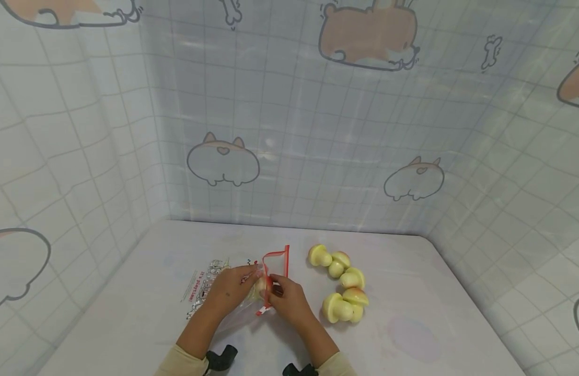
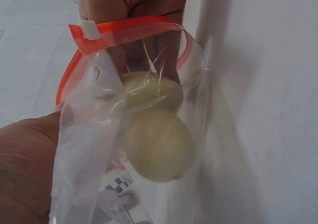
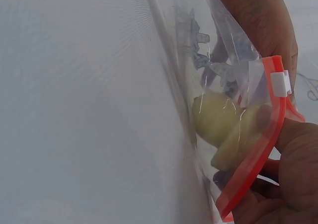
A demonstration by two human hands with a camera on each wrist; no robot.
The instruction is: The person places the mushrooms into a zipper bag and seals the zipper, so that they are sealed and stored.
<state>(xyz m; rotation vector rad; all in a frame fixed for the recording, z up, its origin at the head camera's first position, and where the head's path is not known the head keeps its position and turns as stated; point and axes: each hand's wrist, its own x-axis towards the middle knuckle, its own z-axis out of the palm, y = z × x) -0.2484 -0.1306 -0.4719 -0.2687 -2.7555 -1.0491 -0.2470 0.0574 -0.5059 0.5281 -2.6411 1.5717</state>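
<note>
A clear zip bag (image 1: 233, 308) with a red zip strip (image 1: 276, 263) lies on the white table, mouth facing right. My left hand (image 1: 249, 275) grips the bag's upper side near the mouth. My right hand (image 1: 277, 291) pinches the red zip edge at the mouth. Inside the bag sits a pale yellow toy mushroom (image 1: 260, 286). The left wrist view shows that mushroom (image 2: 156, 134) through the plastic, the white slider (image 2: 89, 29), my left hand (image 2: 25, 169) and the right hand (image 2: 134, 3). In the right wrist view the zip strip (image 3: 266, 144) runs between my right thumb and fingers (image 3: 293, 179).
Several more yellow toy mushrooms with pink-tinged caps (image 1: 341, 284) lie in a curved row just right of my hands. Patterned curtain walls (image 1: 289, 130) close in the table at the back and both sides. The tabletop (image 1: 412, 324) extends to the right front.
</note>
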